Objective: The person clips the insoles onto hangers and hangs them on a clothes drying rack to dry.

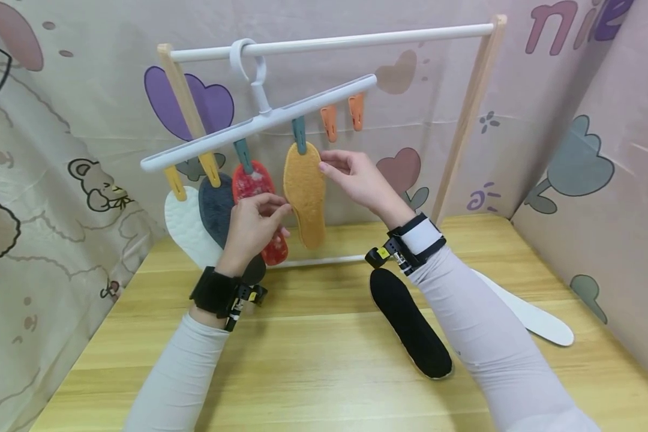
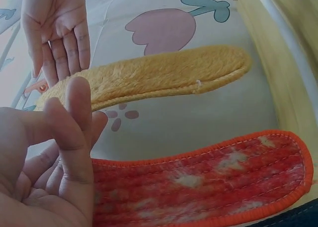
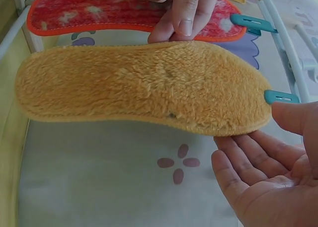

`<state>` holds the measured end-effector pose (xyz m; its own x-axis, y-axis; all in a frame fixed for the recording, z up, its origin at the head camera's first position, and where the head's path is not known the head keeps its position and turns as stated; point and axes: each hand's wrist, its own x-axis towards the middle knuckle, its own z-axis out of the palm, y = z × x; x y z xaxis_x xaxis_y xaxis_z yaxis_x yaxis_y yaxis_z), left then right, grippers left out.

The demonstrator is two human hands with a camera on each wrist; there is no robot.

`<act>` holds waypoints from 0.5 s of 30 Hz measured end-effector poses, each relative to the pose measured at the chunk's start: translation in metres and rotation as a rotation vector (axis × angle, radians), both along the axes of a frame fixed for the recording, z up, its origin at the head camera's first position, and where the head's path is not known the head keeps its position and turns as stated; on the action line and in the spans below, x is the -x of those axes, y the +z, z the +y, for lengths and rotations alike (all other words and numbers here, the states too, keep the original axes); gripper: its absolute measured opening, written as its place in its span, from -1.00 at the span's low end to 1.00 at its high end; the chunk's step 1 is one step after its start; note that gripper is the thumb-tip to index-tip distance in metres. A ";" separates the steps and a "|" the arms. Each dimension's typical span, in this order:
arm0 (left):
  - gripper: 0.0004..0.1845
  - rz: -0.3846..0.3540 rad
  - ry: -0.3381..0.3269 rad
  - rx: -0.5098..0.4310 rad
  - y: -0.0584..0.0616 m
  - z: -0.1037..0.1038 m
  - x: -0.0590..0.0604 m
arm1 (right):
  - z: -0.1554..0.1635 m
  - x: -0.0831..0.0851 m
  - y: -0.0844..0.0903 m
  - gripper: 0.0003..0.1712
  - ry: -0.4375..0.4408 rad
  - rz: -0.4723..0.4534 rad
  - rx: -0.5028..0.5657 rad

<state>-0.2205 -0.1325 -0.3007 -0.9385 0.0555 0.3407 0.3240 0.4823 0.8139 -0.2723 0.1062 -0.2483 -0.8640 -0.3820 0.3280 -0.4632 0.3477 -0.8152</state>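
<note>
A yellow fuzzy insole (image 1: 305, 198) hangs by its wide end from a teal clip (image 1: 299, 135) on the tilted white hanger (image 1: 264, 122). My right hand (image 1: 356, 180) is at its right edge, fingers loosely extended, fingertips (image 3: 228, 143) right at the rim and thumb close by the clip. My left hand (image 1: 254, 225) is between this insole and a red patterned insole (image 1: 254, 180), fingers loosely bent near the yellow edge, nothing gripped. The red insole hangs from another teal clip (image 1: 243, 156), partly hidden behind the left hand. Dark grey (image 1: 215, 207) and white (image 1: 186, 222) insoles hang further left from yellow clips (image 1: 209, 169).
Two orange clips (image 1: 329, 123) hang with nothing in them on the hanger's raised right end. The hanger hooks over the rod (image 1: 356, 41) of a wood-framed rack. A black insole (image 1: 410, 324) and a white insole (image 1: 542, 318) lie on the wooden table (image 1: 313, 360), around the right forearm.
</note>
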 end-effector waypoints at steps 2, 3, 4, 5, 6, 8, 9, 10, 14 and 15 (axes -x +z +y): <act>-0.75 -0.006 0.000 0.005 -0.002 0.001 0.000 | 0.002 -0.002 -0.002 -0.44 0.000 0.003 -0.013; -0.75 -0.007 0.002 0.009 -0.002 0.001 0.000 | 0.003 -0.003 -0.003 -0.45 0.001 0.003 -0.020; -0.75 -0.009 0.003 0.011 -0.003 0.001 -0.001 | 0.004 -0.003 -0.004 -0.45 0.002 0.001 -0.024; -0.76 -0.013 0.003 0.009 -0.003 0.002 -0.001 | 0.005 -0.004 -0.005 -0.45 0.002 0.000 -0.029; -0.76 -0.018 0.001 0.006 -0.004 0.002 -0.001 | 0.006 -0.004 -0.006 -0.46 0.004 0.001 -0.033; -0.76 -0.025 -0.001 0.002 -0.006 0.002 -0.002 | 0.008 -0.004 -0.009 -0.46 0.007 0.001 -0.040; -0.76 -0.027 -0.003 -0.001 -0.006 0.002 -0.002 | 0.009 -0.005 -0.010 -0.47 0.009 0.003 -0.042; -0.76 -0.029 -0.005 -0.004 -0.007 0.003 -0.002 | 0.010 -0.005 -0.012 -0.48 0.009 0.005 -0.046; -0.77 -0.020 -0.020 -0.008 -0.010 0.005 -0.003 | 0.016 -0.005 -0.017 -0.48 0.009 0.007 -0.067; -0.77 -0.017 -0.023 -0.008 -0.011 0.005 -0.003 | 0.017 -0.005 -0.018 -0.48 0.008 0.004 -0.073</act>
